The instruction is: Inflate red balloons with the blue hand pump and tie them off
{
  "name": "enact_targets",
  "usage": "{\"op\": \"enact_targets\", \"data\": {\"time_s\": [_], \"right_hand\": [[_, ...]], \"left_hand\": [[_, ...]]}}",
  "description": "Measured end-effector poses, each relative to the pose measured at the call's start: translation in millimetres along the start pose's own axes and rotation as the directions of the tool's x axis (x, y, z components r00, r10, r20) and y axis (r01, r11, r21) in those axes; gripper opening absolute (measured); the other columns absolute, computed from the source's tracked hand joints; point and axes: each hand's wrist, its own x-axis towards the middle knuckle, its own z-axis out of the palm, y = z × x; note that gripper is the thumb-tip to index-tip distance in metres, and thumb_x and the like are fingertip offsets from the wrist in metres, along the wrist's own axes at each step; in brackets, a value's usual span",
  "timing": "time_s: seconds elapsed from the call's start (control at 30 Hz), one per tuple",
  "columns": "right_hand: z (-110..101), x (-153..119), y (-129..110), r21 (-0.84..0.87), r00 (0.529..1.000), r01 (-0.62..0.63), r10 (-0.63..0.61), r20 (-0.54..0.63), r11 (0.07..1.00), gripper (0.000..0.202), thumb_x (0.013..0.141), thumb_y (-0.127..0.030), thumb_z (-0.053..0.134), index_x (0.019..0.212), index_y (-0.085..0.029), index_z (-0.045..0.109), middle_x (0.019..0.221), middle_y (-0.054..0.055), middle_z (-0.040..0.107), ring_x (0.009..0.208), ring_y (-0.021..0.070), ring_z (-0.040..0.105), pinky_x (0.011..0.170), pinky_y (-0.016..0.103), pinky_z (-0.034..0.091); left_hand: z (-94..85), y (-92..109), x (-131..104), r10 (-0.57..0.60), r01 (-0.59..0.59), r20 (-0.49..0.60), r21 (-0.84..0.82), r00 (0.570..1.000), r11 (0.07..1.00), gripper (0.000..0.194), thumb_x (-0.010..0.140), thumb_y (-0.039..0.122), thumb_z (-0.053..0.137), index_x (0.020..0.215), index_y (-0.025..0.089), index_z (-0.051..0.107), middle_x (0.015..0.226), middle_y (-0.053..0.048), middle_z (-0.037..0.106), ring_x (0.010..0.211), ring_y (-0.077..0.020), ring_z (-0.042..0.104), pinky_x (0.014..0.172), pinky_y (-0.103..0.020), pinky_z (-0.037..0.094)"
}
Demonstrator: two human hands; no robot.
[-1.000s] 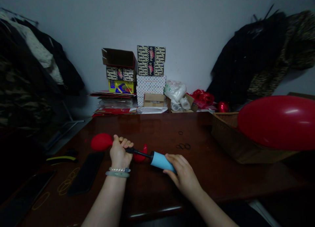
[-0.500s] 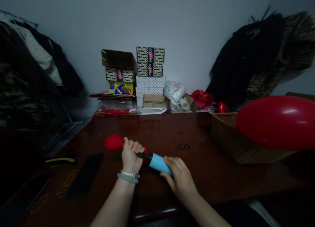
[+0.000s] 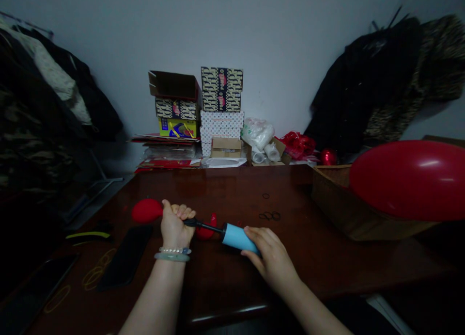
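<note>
My left hand [image 3: 178, 226] is closed around the black end of a balloon pump and the neck of a small, partly filled red balloon [image 3: 146, 211], which points left. Its fingers cover where balloon and pump meet. From that hand a thin black rod runs to the pump's light blue barrel [image 3: 239, 238]. My right hand [image 3: 272, 260] wraps the barrel's right end, fingers over the top and thumb in front. Behind the rod, on the dark wooden table [image 3: 232, 189], lies a limp red balloon [image 3: 206, 232], partly hidden.
At right, a big red balloon [image 3: 410, 180] rests in a brown basket [image 3: 348, 223]. Black bands [image 3: 269, 215] lie mid-table. A dark phone [image 3: 127, 257] and yellowish rubber bands [image 3: 94, 276] are at left. Boxes [image 3: 222, 126] stand stacked along the back wall.
My left hand has moved left with the small balloon, drawing more of the black rod out of the blue barrel. My right hand has shifted only slightly. More of the limp red balloon shows.
</note>
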Motion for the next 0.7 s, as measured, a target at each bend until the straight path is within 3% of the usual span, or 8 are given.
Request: {"op": "enact_targets", "data": {"time_s": [0.17, 0.43, 0.53, 0.7], "right_hand": [[5.1, -2.5, -6.4, -0.004, 0.999, -0.007, 0.006, -0.052, 1.0, 0.043, 0.084, -0.027, 0.062, 0.125, -0.019, 0.052, 0.115, 0.013, 0.062, 0.103, 0.0254, 0.058, 0.09, 0.045, 0.05], [17.6, -3.0, -14.7, 0.019, 0.998, -0.064, 0.065, -0.021, 0.998, 0.041, 0.083, -0.023, 0.063, 0.122, -0.017, 0.052, 0.113, 0.013, 0.063, 0.103, 0.0261, 0.058, 0.09, 0.045, 0.05], [16.3, -1.8, -9.3, 0.025, 0.996, -0.09, 0.089, 0.02, 0.996, 0.043, 0.082, -0.023, 0.065, 0.122, -0.017, 0.053, 0.114, 0.012, 0.063, 0.104, 0.026, 0.058, 0.091, 0.044, 0.049], [6.9, 0.9, 0.7, 0.016, 0.994, -0.093, 0.092, 0.06, 0.996, 0.045, 0.082, -0.026, 0.066, 0.124, -0.018, 0.052, 0.118, 0.011, 0.062, 0.107, 0.0243, 0.057, 0.094, 0.043, 0.048]], "left_hand": [[-1.2, -8.8, -5.2, -0.015, 0.016, 0.073, -0.02, 0.997, 1.0, 0.051, 0.09, 0.041, 0.048, 0.052, 0.018, 0.022, 0.041, 0.007, 0.024, 0.033, -0.0047, 0.023, 0.036, -0.019, 0.022], [1.8, -32.3, -16.5, -0.028, 0.025, 0.064, 0.041, 0.998, 0.999, 0.051, 0.088, 0.043, 0.05, 0.053, 0.018, 0.023, 0.041, 0.008, 0.024, 0.033, -0.0051, 0.023, 0.036, -0.02, 0.022], [0.5, -29.2, -13.9, 0.011, -0.014, 0.047, 0.064, 0.999, 0.998, 0.051, 0.088, 0.044, 0.049, 0.053, 0.018, 0.023, 0.041, 0.007, 0.024, 0.034, -0.0055, 0.023, 0.036, -0.02, 0.022], [-0.9, -6.9, -4.6, 0.064, -0.065, 0.018, 0.059, 0.998, 0.996, 0.05, 0.089, 0.044, 0.047, 0.054, 0.018, 0.023, 0.041, 0.007, 0.024, 0.034, -0.0054, 0.023, 0.037, -0.02, 0.023]]}}
